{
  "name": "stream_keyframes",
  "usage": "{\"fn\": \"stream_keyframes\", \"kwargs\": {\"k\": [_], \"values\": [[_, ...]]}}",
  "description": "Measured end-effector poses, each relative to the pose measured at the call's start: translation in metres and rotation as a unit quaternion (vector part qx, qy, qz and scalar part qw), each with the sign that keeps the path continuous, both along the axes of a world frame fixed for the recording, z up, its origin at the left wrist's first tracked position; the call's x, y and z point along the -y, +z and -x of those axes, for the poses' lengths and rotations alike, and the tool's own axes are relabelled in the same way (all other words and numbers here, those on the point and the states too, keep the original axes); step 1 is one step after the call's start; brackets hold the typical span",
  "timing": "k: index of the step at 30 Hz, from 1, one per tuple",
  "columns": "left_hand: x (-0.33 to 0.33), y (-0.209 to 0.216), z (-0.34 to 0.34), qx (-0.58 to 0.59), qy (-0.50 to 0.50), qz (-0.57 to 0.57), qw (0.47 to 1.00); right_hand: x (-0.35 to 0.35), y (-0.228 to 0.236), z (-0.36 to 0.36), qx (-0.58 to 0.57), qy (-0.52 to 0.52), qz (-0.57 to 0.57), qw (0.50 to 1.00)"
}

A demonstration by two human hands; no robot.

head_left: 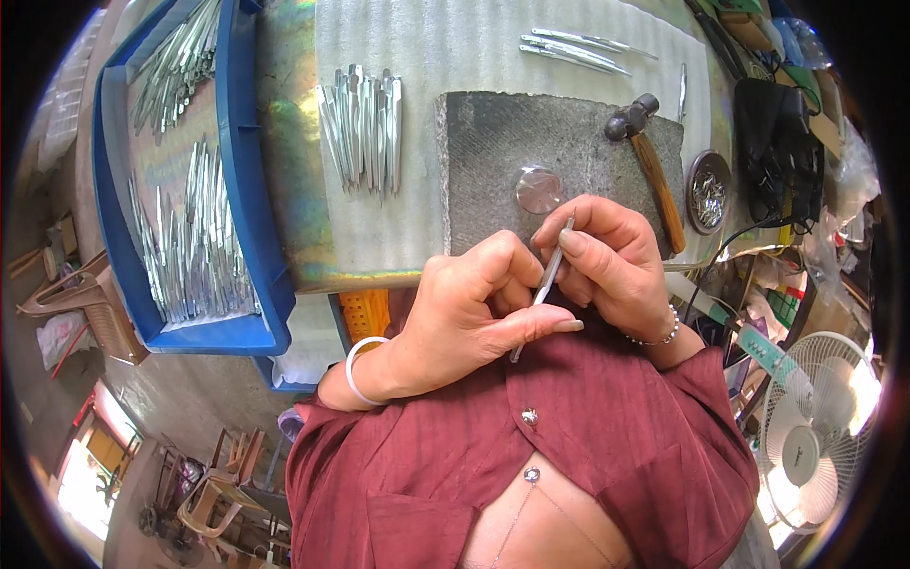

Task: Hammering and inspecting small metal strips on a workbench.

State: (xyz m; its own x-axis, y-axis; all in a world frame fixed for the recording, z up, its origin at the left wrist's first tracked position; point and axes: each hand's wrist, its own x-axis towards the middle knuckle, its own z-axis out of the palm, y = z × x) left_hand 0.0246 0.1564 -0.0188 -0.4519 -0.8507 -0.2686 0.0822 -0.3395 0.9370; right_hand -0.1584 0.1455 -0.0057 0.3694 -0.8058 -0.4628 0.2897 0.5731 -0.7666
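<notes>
A slim silver metal piece [547,283], narrow at its upper end, slants between my hands just in front of the grey stone block [474,133]. My left hand [464,303] is closed on its lower part, the thumb lying along it and the other fingers curled. Near the upper tip, my right hand [611,261] pinches the same piece between thumb and fingers. A shiny round metal disc [539,190] is set on the block close beyond my right fingertips. A hammer [646,161] with a wooden handle lies across the block's right side.
Similar metal pieces [363,133] lie bundled on the white foam sheet [417,57], with several more [573,52] farther right. The blue tray [242,142] at left holds many. Right of the block stand a bowl [724,175] of small metal parts, a black bag [773,142] and a fan [815,431].
</notes>
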Motion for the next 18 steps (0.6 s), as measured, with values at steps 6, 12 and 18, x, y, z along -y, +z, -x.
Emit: {"fn": "stream_keyframes", "kwargs": {"k": [6,12,18], "values": [[0.0,0.001,0.004,0.044,-0.02,0.031,0.998,-0.004,-0.004,0.006,0.0,-0.002,-0.018,1.0],[0.005,0.004,0.01,0.061,-0.025,0.046,0.997,0.001,-0.001,0.007,-0.012,-0.002,-0.028,1.0],[0.01,0.012,0.004,-0.014,-0.011,-0.105,0.994,0.006,-0.004,0.009,0.024,-0.07,-0.021,0.997]]}}
